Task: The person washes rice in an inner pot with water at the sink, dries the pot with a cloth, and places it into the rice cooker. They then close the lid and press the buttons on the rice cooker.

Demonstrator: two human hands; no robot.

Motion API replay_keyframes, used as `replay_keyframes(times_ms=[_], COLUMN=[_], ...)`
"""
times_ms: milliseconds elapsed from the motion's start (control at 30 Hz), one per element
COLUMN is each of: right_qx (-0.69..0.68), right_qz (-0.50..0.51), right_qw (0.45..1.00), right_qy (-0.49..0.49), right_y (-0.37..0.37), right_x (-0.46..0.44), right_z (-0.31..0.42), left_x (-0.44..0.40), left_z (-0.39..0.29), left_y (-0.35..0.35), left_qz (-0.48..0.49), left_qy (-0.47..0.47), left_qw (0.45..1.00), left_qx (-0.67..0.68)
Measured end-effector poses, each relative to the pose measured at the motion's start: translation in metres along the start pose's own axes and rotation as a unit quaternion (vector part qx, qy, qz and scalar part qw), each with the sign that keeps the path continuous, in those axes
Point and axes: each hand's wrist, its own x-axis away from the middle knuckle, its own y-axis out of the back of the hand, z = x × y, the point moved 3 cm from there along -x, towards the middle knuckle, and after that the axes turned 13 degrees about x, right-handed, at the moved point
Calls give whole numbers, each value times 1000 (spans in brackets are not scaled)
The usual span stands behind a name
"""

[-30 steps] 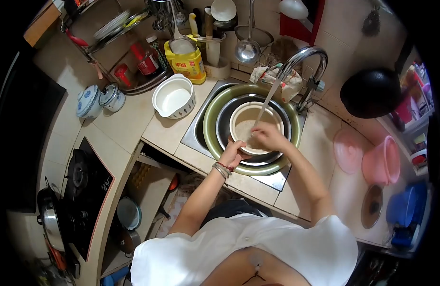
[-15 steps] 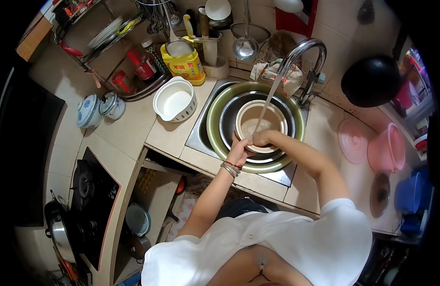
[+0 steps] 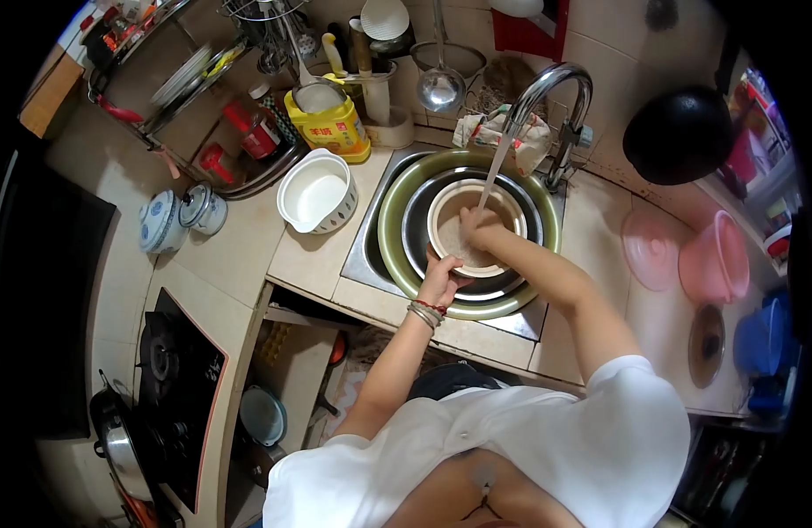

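Note:
A cream ceramic pot [image 3: 438, 250] stands inside a steel basin [image 3: 415, 231], itself nested in a wide olive-green basin [image 3: 392, 255] over the sink. My left hand [image 3: 441, 280] is closed on the pot's near rim, thumb on top. Down inside the pot is my right hand [image 3: 479, 227], its fingers curled together near the inner wall; whatever they hold, if anything, is hidden. A stream of water runs from the chrome faucet [image 3: 547, 79] onto the right hand.
A white patterned casserole [image 3: 318, 195] sits left of the sink [image 3: 362, 257]. To the right are a pink lid [image 3: 648, 251], a pink bucket [image 3: 712, 260] and a glass lid [image 3: 707, 348]. A black wok [image 3: 679, 136] hangs on the wall. The stove [image 3: 182, 387] is at left.
My right hand has moved from the pot's near side up and left toward its far inner wall, into the water stream. My left hand stays on the rim. The camera view has shifted slightly.

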Motion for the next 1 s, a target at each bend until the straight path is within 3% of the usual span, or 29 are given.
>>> replay_keyframes(times_ms=[33,133,233,333,433,533,567,667,733,800,833,933,1000], right_qx=[-130,86,-145,-349,-186,-51,70,61,-74,80,52,-205,-330], right_qz=[118,335,278,221,123,55,71,60,195,321,360,286,268], right_qw=[982,933,938,909,975,997,990,996,973,936,924,893,894], right_qy=[-65,101,145,61,-14,-21,98,22,-98,121,118,282,141], right_y=[27,17,6,8,-63,30,24,-14,-17,4,-7,9,30], right_x=[28,41,46,35,-37,-2,-5,-3,24,43,44,57,60], right_z=[7,18,33,49,28,35,26,16,12,13,15,31,45], left_x=[1,0,-1,0,-2,-1,-3,-4,-8,-10,-9,-10,-9], left_z=[-1,-1,2,1,2,2,3,5,4,7,7,7,6], left_y=[-1,-2,-3,-2,0,-2,3,4,7,8,6,5,2], left_qz=[-14,-12,9,10,4,10,12,11,19,9,-5,-11,-11], left_qy=[-8,-17,-3,12,-4,7,13,21,26,36,42,56,46], left_qw=[1000,1000,1000,1000,999,999,1000,999,999,999,999,998,997], left_qx=[-5,-11,-20,-24,-36,-32,-24,-22,-13,-2,-6,-31,-54])
